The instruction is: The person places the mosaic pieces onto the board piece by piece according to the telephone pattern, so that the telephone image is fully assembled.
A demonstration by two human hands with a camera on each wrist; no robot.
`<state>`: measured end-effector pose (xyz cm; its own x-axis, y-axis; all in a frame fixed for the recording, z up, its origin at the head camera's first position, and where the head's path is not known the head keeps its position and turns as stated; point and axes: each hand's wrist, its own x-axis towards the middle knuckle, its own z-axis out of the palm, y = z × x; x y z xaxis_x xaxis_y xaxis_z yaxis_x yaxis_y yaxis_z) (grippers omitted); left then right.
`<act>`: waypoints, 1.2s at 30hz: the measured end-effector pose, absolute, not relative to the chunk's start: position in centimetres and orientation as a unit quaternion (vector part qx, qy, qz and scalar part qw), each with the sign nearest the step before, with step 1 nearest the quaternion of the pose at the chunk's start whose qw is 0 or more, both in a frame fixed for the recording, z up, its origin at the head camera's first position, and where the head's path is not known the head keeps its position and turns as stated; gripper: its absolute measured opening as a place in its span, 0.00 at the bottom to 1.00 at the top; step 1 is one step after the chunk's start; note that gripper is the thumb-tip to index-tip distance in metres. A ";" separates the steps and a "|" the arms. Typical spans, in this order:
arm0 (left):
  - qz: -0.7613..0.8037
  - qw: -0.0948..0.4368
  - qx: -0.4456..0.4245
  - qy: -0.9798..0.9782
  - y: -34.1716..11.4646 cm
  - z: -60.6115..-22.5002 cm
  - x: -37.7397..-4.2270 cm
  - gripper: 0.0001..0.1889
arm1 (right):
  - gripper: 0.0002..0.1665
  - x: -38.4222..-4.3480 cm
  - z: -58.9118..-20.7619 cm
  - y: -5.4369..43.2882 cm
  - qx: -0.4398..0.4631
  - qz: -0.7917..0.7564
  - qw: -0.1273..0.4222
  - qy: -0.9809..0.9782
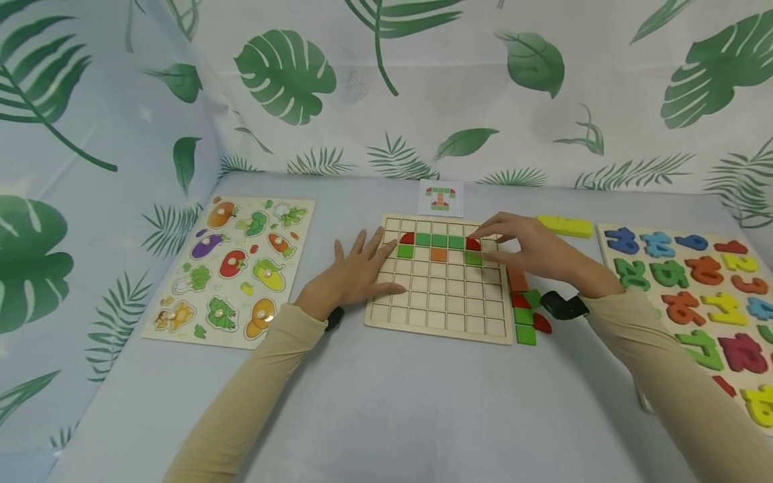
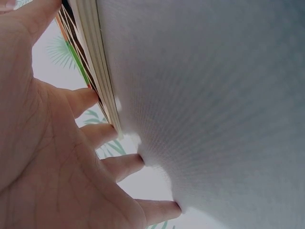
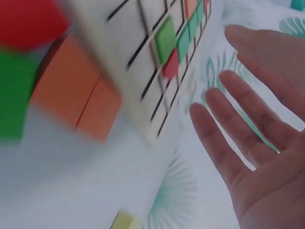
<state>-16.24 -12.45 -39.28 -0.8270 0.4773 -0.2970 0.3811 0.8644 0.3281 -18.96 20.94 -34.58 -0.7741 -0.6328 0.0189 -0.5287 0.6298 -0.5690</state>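
A wooden grid board (image 1: 437,303) lies on the table with red, green and orange tiles set in its upper rows. My left hand (image 1: 356,272) rests at the board's left edge with its fingers spread; in the left wrist view fingertips touch the board's side and the tabletop. Over the upper right corner hovers my right hand (image 1: 525,247), its fingers extended near a red quarter-round tile (image 1: 474,243) and a green square tile (image 1: 474,258). The right wrist view shows nothing in that hand. An orange tile (image 1: 439,254) sits below the green row.
Loose tiles (image 1: 525,315) lie along the board's right edge. Behind the board stands a pattern card (image 1: 447,209). A vegetable puzzle (image 1: 229,265) is at left, a number puzzle (image 1: 694,268) at right, and a yellow block (image 1: 565,227) at the back right.
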 end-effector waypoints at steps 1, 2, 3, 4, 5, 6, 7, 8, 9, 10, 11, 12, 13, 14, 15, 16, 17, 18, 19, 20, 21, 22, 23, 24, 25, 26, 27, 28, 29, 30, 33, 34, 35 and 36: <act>0.128 0.188 0.226 0.947 -12.4 -39.3 -16.3 0.51 | 0.23 -18.9 -34.5 21.5 -0.320 -0.284 0.093 0.899; 0.128 0.188 0.226 0.947 -12.4 -39.3 -16.3 0.51 | 0.22 -18.8 -34.5 22.0 -0.318 -0.286 0.093 0.899; 0.129 0.188 0.225 0.947 -12.4 -39.3 -16.3 0.51 | 0.22 -18.8 -34.6 22.5 -0.317 -0.285 0.093 0.900; 0.129 0.189 0.225 0.947 -12.4 -39.3 -16.3 0.51 | 0.21 -18.7 -34.6 23.0 -0.316 -0.282 0.092 0.901; 0.129 0.189 0.224 0.947 -12.4 -39.3 -16.3 0.51 | 0.20 -18.7 -34.7 23.5 -0.316 -0.278 0.091 0.903; 0.129 0.189 0.223 0.947 -12.4 -39.3 -16.3 0.51 | 0.20 -18.6 -34.8 23.9 -0.315 -0.275 0.091 0.904; 0.128 0.190 0.223 0.948 -12.4 -39.3 -16.3 0.51 | 0.19 -18.5 -34.8 24.2 -0.313 -0.273 0.092 0.905; 0.128 0.190 0.223 0.948 -12.4 -39.3 -16.3 0.51 | 0.19 -18.4 -35.0 24.5 -0.314 -0.269 0.091 0.906; 0.127 0.190 0.222 0.948 -12.4 -39.2 -16.3 0.51 | 0.18 -18.3 -35.1 24.8 -0.313 -0.264 0.091 0.908; 0.126 0.190 0.222 0.948 -12.4 -39.2 -16.3 0.51 | 0.18 -18.3 -35.2 25.0 -0.311 -0.262 0.091 0.909; 0.126 0.191 0.222 0.948 -12.3 -39.2 -16.3 0.51 | 0.18 -18.2 -35.4 25.2 -0.310 -0.260 0.091 0.910; 0.126 0.191 0.222 0.948 -12.3 -39.2 -16.3 0.51 | 0.18 -18.2 -35.5 25.4 -0.309 -0.259 0.091 0.910; 0.127 0.192 0.222 0.947 -12.3 -39.2 -16.2 0.51 | 0.18 -18.2 -35.6 25.5 -0.309 -0.259 0.091 0.911; 0.127 0.192 0.222 0.947 -12.3 -39.2 -16.2 0.51 | 0.17 -18.1 -35.7 25.6 -0.308 -0.258 0.091 0.911; 0.127 0.192 0.222 0.948 -12.3 -39.2 -16.2 0.51 | 0.17 -18.1 -35.8 25.7 -0.307 -0.258 0.092 0.911; 0.127 0.191 0.222 0.948 -12.3 -39.2 -16.2 0.51 | 0.17 -18.1 -35.9 25.7 -0.308 -0.259 0.092 0.911; 0.126 0.191 0.222 0.948 -12.3 -39.2 -16.2 0.51 | 0.18 -18.2 -36.0 25.8 -0.309 -0.259 0.093 0.911; 0.126 0.191 0.222 0.948 -12.3 -39.2 -16.2 0.51 | 0.18 -18.2 -36.1 25.8 -0.309 -0.259 0.093 0.910; 0.125 0.191 0.222 0.948 -12.3 -39.2 -16.2 0.51 | 0.18 -18.2 -36.2 25.8 -0.310 -0.259 0.094 0.910; 0.124 0.190 0.222 0.948 -12.3 -39.2 -16.2 0.51 | 0.18 -18.3 -36.3 25.8 -0.310 -0.257 0.094 0.910; 0.122 0.190 0.222 0.949 -12.3 -39.2 -16.2 0.51 | 0.18 -18.3 -36.4 25.9 -0.310 -0.257 0.095 0.910; 0.122 0.190 0.222 0.949 -12.3 -39.2 -16.2 0.51 | 0.18 -18.3 -36.5 25.9 -0.311 -0.257 0.096 0.910; 0.121 0.190 0.222 0.949 -12.3 -39.2 -16.2 0.51 | 0.18 -18.4 -36.6 25.9 -0.312 -0.257 0.096 0.910; 0.120 0.189 0.222 0.949 -12.3 -39.2 -16.2 0.51 | 0.18 -18.4 -36.6 25.9 -0.313 -0.256 0.096 0.909; 0.120 0.189 0.223 0.949 -12.3 -39.2 -16.2 0.51 | 0.18 -18.5 -36.7 26.0 -0.314 -0.257 0.096 0.909; 0.119 0.189 0.223 0.949 -12.3 -39.2 -16.2 0.51 | 0.18 -18.5 -36.7 26.0 -0.315 -0.256 0.095 0.909; 0.119 0.189 0.223 0.949 -12.3 -39.2 -16.2 0.51 | 0.18 -18.6 -36.8 26.0 -0.317 -0.255 0.095 0.909; 0.119 0.189 0.223 0.949 -12.3 -39.2 -16.2 0.51 | 0.18 -18.6 -36.8 26.0 -0.319 -0.254 0.094 0.908; 0.118 0.189 0.223 0.949 -12.3 -39.3 -16.2 0.51 | 0.18 -18.7 -36.9 26.0 -0.321 -0.251 0.093 0.909; 0.119 0.188 0.223 0.949 -12.3 -39.3 -16.2 0.51 | 0.18 -18.7 -36.9 26.0 -0.322 -0.248 0.092 0.909; 0.121 0.189 0.224 0.949 -12.3 -39.3 -16.2 0.51 | 0.18 -18.9 -37.0 26.0 -0.328 -0.241 0.087 0.909; 0.121 0.188 0.224 0.949 -12.3 -39.3 -16.2 0.51 | 0.18 -19.0 -37.0 26.0 -0.328 -0.241 0.087 0.909; 0.122 0.188 0.224 0.948 -12.3 -39.3 -16.2 0.51 | 0.18 -19.0 -37.0 26.0 -0.327 -0.242 0.086 0.910; 0.122 0.188 0.224 0.948 -12.3 -39.2 -16.2 0.51 | 0.19 -19.1 -37.0 26.0 -0.325 -0.244 0.087 0.910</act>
